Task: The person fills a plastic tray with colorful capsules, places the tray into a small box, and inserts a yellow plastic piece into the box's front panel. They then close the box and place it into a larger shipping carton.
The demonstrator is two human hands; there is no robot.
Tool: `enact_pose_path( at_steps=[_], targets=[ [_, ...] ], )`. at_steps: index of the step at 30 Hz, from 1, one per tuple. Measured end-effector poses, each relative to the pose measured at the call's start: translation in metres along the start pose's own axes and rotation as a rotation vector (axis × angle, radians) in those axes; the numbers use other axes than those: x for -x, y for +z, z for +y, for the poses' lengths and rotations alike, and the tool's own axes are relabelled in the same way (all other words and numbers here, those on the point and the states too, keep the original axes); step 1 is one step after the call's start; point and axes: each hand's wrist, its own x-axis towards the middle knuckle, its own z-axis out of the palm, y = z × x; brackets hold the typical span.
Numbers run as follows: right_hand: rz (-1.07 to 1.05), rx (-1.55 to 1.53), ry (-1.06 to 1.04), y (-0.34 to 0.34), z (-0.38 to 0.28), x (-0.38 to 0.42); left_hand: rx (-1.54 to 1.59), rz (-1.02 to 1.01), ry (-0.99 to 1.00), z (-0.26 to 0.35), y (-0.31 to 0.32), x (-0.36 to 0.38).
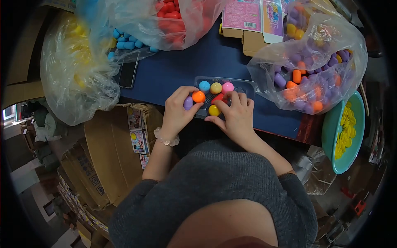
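The left hand [175, 108] and right hand [236, 113] curl half-open over the tabletop [169, 74]; its clear tray [245, 87] looks flimsy, best lifted by the rim. The left pinches the sides of a light, slick-looking orange capsule [198, 97]; I can't tell whether the right grips the red piece [217, 98].

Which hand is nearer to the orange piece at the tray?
Left. The left hand has its thumb and fingers around the orange piece; the right hand is farther right, by the red piece.
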Motion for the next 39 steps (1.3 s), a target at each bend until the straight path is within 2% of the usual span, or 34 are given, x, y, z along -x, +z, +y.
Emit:
enact_pose_path(
  at_steps=[2, 6, 12, 18, 21, 23, 27, 29, 31, 32, 34, 35, 37, 39],
  targets=[
    [-0.056, 0.086, 0.099, 0.000, 0.000, 0.003, 0.008, 0.003, 0.000, 0.000, 0.003, 0.000],
    [0.006, 0.108, 0.096, 0.011, 0.000, 0.006, 0.035, -0.010, 0.016, -0.003, 0.008, -0.004],
    [-0.016, 0.009, 0.130, 0.013, 0.002, 0.007, 0.084, -0.029, 0.002, -0.011, 0.011, -0.005],
    [0.066, -0.181, 0.153, 0.012, 0.006, 0.013, 0.107, -0.011, -0.049, -0.019, 0.013, 0.003],
    [0.110, -0.201, 0.088, 0.018, 0.009, 0.016, 0.114, -0.002, -0.096, -0.018, 0.015, 0.003],
    [0.102, -0.200, -0.038, 0.024, 0.013, 0.019, 0.124, 0.009, -0.106, -0.018, 0.017, 0.004],
    [0.136, -0.200, -0.047, 0.016, 0.012, 0.016, 0.052, 0.049, -0.067, -0.022, 0.017, 0.004],
    [0.142, -0.335, 0.119, 0.012, 0.011, 0.016, 0.012, 0.090, -0.054, -0.029, 0.017, 0.010],
    [0.174, -0.347, 0.164, 0.013, 0.011, 0.013, 0.307, 0.189, -0.311, -0.040, 0.022, 0.018],
    [0.205, -0.355, 0.207, 0.013, 0.011, 0.011, 0.304, 0.190, -0.312, -0.042, 0.025, 0.020],
    [0.174, -0.351, 0.212, 0.012, 0.009, 0.007, 0.206, 0.249, -0.070, -0.036, 0.029, 0.020],
    [0.143, -0.343, 0.217, 0.012, 0.009, 0.005, 0.203, 0.249, -0.071, -0.031, 0.029, 0.020],
    [0.133, -0.350, 0.223, 0.015, 0.009, 0.003, 0.249, 0.103, -0.059, -0.019, 0.031, 0.020],
    [0.126, -0.355, 0.230, 0.015, 0.009, 0.001, 0.280, 0.079, -0.026, -0.025, 0.041, 0.024]
  ],
)
